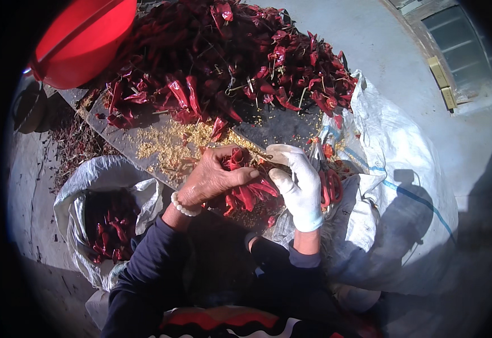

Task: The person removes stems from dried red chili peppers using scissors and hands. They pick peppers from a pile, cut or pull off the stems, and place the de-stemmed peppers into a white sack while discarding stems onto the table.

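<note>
My bare left hand (pixel 217 172), with a pale bead bracelet (pixel 185 205) at the wrist, is closed around a dried red chili pepper (pixel 235 159). My right hand (pixel 298 183) wears a white glove. Its thumb and forefinger close on a thin brown stem (pixel 264 154) beside the pepper; whether stem and pepper are joined I cannot tell. More red peppers (pixel 246 197) lie just below both hands. Next to the gloved hand are red looped handles (pixel 330 187), which look like those of scissors. Ahead, yellow seeds (pixel 170 143) are scattered over a dark board (pixel 119 135).
A large heap of dried red chilies (pixel 217 62) covers the far side. At the far left stands a red plastic basin (pixel 88 45). An open white sack (pixel 68 211) with peppers inside sits at left; a bigger white sack (pixel 415 152) spreads at right. Stems and scraps (pixel 76 146) litter the left floor.
</note>
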Available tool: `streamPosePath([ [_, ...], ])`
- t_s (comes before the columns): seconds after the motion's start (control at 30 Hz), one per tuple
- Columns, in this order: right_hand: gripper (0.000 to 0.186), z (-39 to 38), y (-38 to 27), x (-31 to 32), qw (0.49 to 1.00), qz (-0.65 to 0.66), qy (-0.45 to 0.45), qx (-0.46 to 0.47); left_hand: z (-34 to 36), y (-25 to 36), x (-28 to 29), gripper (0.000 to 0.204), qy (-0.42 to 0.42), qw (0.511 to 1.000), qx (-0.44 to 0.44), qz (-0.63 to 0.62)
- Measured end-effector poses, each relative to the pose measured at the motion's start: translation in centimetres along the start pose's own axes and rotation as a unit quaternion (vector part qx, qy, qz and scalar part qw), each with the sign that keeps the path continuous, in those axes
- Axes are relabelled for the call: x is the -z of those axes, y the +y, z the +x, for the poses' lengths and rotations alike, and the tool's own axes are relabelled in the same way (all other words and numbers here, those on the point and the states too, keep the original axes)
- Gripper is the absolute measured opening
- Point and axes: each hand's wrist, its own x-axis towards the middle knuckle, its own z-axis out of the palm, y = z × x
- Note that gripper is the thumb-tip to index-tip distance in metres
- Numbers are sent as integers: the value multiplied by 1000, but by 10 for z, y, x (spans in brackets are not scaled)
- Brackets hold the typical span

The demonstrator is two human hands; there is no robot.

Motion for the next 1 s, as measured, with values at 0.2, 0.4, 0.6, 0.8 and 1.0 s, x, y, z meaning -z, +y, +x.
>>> streamPosePath([
  [0.2, 21, -1, -8, -18, 973, -221, 17, 63, -1, -8, -8, 23, 25, 998, -25, 48],
  [0.4, 10, -6, -6, -17, 994, -101, 12, -36, 0, -7, -11, 28, 4, 988, -79, 134],
  [0.6, 7, -17, 2, -21, 945, 209, 43, -248, 0, -8, -12, 25, -13, 983, -137, 119],
  [0.8, 20, -20, 21, -11, 831, 425, 147, -328, 1, -22, -6, 25, -68, 971, -172, 149],
  [1.0, 47, -17, 25, 37, 964, 254, -60, -48, -1, 7, 29, 22, 98, 984, -49, 141],
])
